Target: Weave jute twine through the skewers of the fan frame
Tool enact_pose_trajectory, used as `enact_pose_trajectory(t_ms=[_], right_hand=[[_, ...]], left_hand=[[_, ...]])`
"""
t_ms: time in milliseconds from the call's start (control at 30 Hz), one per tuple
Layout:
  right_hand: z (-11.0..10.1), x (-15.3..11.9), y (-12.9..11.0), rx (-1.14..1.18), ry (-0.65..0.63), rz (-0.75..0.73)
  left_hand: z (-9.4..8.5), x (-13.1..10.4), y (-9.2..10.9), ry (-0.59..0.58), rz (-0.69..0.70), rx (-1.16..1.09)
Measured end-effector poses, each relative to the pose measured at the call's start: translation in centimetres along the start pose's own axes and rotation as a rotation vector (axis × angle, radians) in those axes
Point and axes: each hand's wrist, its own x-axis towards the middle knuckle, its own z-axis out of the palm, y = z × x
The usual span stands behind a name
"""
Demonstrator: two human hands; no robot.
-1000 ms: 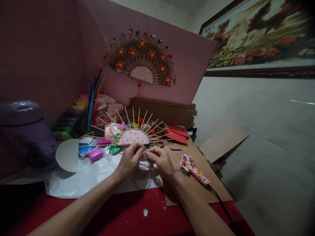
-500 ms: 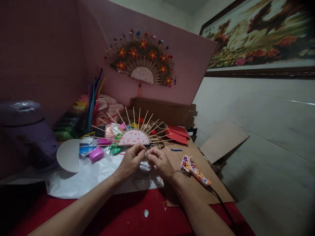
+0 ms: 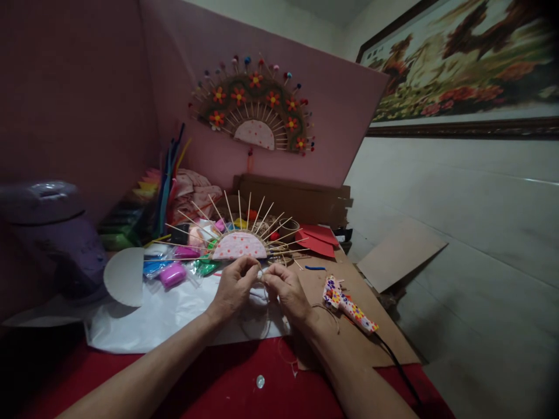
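My left hand (image 3: 237, 286) and my right hand (image 3: 288, 291) meet fingertip to fingertip over the white sheet. Both pinch a thin cord (image 3: 267, 314), which hangs below them in a loose loop; the exact spot between the fingertips is small and partly hidden. Just beyond the fingers stands a half-round piece with pink polka-dot cloth (image 3: 240, 246), and thin wooden sticks (image 3: 228, 208) fan out from it. A finished-looking fan decoration (image 3: 255, 96) with orange flowers and coloured balls hangs on the pink board behind.
A flower-patterned glue gun (image 3: 349, 305) lies on brown cardboard (image 3: 371, 343) at right, its cable trailing forward. Clay packets (image 3: 172, 275), a pale half-disc (image 3: 124, 277) and a purple container (image 3: 52, 244) are at left. Red paper (image 3: 317, 241) lies behind. A small clear disc (image 3: 261, 382) rests on the red cloth.
The fingertips stay together on the cord, and its hanging loop has shifted slightly. The whole view has moved a little, with things appearing slightly farther right.
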Motion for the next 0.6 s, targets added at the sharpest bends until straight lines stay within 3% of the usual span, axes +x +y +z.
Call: enact_pose_trajectory(t_ms=[167,367,600], right_hand=[[-0.03,0.22,0.46,0.034,0.014,0.031],[0.45,-0.14,0.10,0.096,-0.024,0.049],[0.29,0.22,0.19,0.225,0.091,0.014]], left_hand=[[-0.79,0.35,0.24,0.031,-0.033,-0.049],[-0.27,-0.18,0.60,0.026,0.006,-0.022],[-0.05,-0.46,0.55,-0.063,-0.031,-0.148]])
